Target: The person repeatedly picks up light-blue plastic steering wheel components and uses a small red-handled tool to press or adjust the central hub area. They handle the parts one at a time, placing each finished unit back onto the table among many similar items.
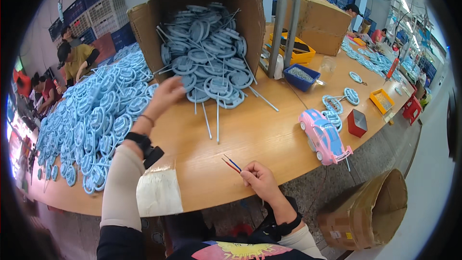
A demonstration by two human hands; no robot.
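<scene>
My left hand [167, 94] reaches toward the open mouth of a cardboard box [145, 36]. Motion blurs it a little, but the fingers look stretched out with nothing in them. Just beyond the fingertips, light blue plastic steering-wheel-shaped parts [219, 85] with thin stems spill out of the box onto the table. Low over the table's near edge, my right hand [261, 181] is closed in a pinch on a red and a blue wire [232, 163]. Their tips point up and to the left, and the rest of their length is hidden by the hand.
A large heap of the same blue parts [103, 108] covers the table's left side. To the right stand a pink toy car [321, 132], a red box [357, 123], a blue bin [301, 78] and a yellow tray [381, 100]. A cardboard barrel [353, 221] is on the floor; several people work farther back.
</scene>
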